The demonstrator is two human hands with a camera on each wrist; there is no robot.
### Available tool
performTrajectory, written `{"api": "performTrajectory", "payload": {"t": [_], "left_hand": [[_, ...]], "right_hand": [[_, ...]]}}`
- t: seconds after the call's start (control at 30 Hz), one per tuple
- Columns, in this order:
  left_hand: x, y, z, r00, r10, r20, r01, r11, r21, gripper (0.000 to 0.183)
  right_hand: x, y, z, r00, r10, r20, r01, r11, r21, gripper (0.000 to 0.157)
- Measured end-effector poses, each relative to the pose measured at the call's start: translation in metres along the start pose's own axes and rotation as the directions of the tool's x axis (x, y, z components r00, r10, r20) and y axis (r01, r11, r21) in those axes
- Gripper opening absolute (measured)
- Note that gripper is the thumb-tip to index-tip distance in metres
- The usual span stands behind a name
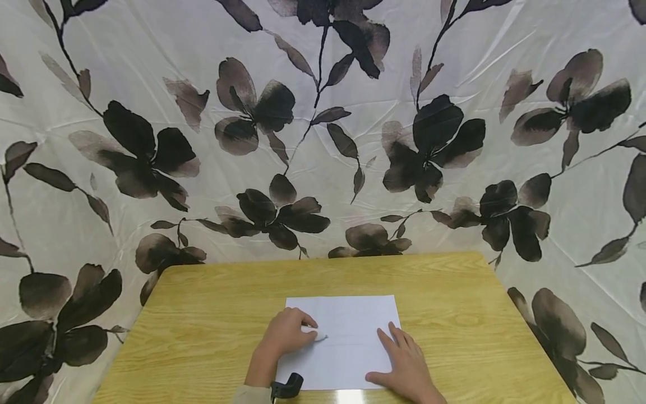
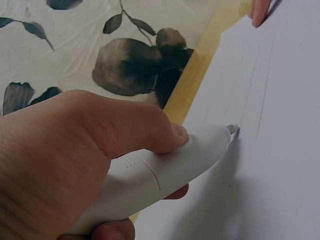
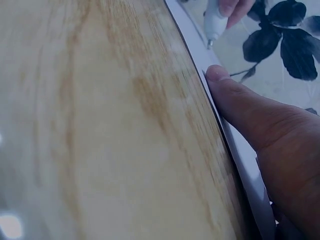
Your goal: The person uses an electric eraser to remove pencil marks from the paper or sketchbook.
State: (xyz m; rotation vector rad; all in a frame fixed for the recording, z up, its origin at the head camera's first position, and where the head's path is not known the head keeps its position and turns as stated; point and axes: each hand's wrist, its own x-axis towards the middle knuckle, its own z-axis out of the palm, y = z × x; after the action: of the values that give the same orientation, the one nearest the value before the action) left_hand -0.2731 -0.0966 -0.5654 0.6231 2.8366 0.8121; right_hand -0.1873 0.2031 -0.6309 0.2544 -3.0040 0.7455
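My left hand (image 1: 285, 335) grips a white electric eraser (image 2: 195, 152), its thumb lying on top of the barrel. The narrow tip points at the sheet, right beside faint pencil lines (image 2: 254, 82). Under both hands lies a white sheet of paper (image 1: 348, 367), with thin lines running across its middle. With fingers spread, my right hand (image 1: 407, 365) rests flat on the paper's right side. In the right wrist view its thumb (image 3: 235, 95) lies along the near edge of the sheet, and the eraser shows beyond it. Most of the left fingers are hidden behind the barrel.
A yellow wood-grain table (image 1: 202, 331) carries the paper, which lies toward its near side. Behind and beside the table hangs a pale cloth (image 1: 353, 168) printed with dark flowers. A black strap device (image 1: 287, 386) sits at the left wrist.
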Motion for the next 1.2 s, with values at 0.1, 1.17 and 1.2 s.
{"api": "performTrajectory", "payload": {"t": [0.1, 1.17, 1.2], "left_hand": [[-0.0015, -0.0025, -0.0017, 1.0, -0.019, -0.01, 0.019, 1.0, -0.003, 0.01], [0.0048, -0.0019, 0.0045, 1.0, 0.003, -0.011, -0.003, 1.0, 0.009, 0.01], [0.0045, -0.0027, 0.0049, 1.0, -0.001, -0.01, 0.001, 1.0, 0.012, 0.01]], "right_hand": [[-0.001, -0.0002, -0.0006, 1.0, 0.002, -0.002, -0.002, 1.0, 0.008, 0.107], [-0.0011, -0.0006, -0.001, 1.0, -0.008, -0.012, 0.008, 1.0, 0.006, 0.106], [-0.0012, -0.0008, -0.0007, 1.0, -0.01, -0.012, 0.011, 1.0, 0.008, 0.105]]}}
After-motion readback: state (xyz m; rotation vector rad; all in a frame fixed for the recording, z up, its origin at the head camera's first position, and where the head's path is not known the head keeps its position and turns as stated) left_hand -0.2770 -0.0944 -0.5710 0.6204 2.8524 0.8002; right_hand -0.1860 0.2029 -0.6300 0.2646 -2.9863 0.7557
